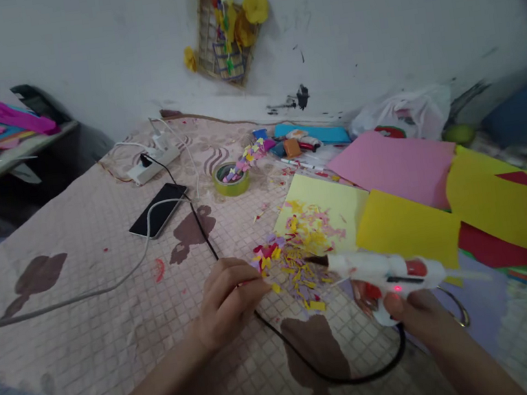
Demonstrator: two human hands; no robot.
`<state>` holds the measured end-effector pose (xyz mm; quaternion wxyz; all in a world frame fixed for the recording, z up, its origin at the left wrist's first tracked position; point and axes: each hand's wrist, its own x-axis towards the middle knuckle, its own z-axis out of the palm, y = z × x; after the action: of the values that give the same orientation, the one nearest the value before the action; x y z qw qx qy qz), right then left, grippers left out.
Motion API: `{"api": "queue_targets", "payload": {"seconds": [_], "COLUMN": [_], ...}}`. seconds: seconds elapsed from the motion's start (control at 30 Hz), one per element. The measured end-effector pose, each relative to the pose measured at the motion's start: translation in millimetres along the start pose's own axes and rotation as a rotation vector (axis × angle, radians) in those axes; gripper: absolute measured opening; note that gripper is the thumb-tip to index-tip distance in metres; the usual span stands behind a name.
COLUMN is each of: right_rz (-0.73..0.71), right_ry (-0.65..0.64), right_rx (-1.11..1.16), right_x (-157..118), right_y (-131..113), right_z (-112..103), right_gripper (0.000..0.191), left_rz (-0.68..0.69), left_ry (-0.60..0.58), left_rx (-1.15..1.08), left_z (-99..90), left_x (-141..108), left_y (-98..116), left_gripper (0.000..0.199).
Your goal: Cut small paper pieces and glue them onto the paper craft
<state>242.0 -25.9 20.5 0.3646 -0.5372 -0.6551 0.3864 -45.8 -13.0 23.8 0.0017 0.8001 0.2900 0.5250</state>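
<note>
My right hand (422, 316) is wrapped round the handle of a white glue gun (376, 270). Its dark nozzle points left, a red light glows on its side, and a clear glue stick sticks out of the back. My left hand (231, 300) is closed in a pinch; a small yellow paper piece (275, 287) shows right by the fingertips, but I cannot tell if it is held. The gun's black cord (338, 381) loops over the table and passes behind my left hand. Between the hands lies a heap of small paper cutouts (298, 271) in yellow, purple and red.
Coloured sheets, among them a pink sheet (396, 162) and a yellow sheet (407, 223), cover the right side. Further back are a tape roll (232, 185) with a strip of paper flowers, a phone (160, 211), a power strip (154, 165) and a plastic bag (403, 114). A white cable crosses the left.
</note>
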Motion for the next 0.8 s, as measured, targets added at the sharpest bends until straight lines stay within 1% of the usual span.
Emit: {"api": "queue_targets", "payload": {"seconds": [0.07,0.1,0.17,0.3,0.4,0.57,0.8], "right_rz": [-0.034,-0.05,-0.06,-0.012,0.014,0.001,-0.03], "right_ry": [-0.161,-0.222,-0.266,-0.301,-0.306,-0.292,-0.336], "right_rx": [0.045,0.065,0.081,0.116,0.099,0.067,0.038], "right_x": [0,1,3,4,4,6,6], "right_y": [-9,-12,-15,-14,-15,-19,-18], "right_z": [4,6,10,15,16,17,17], "right_gripper": [0.04,0.039,0.036,0.035,0.036,0.038,0.04], "left_rz": [0.011,0.018,0.031,0.046,0.031,0.034,0.044], "left_ry": [-0.014,-0.018,-0.024,-0.047,-0.076,-0.071,-0.058], "left_rx": [-0.001,-0.003,-0.009,-0.002,0.006,-0.006,-0.018], "left_z": [-0.1,-0.1,-0.3,-2.2,-4.0,-3.4,-2.9], "left_x": [-1,-1,-1,-3,-4,-6,-5], "left_y": [-2,-2,-4,-5,-5,-5,-5], "left_gripper": [0.015,0.016,0.015,0.014,0.014,0.016,0.017]}}
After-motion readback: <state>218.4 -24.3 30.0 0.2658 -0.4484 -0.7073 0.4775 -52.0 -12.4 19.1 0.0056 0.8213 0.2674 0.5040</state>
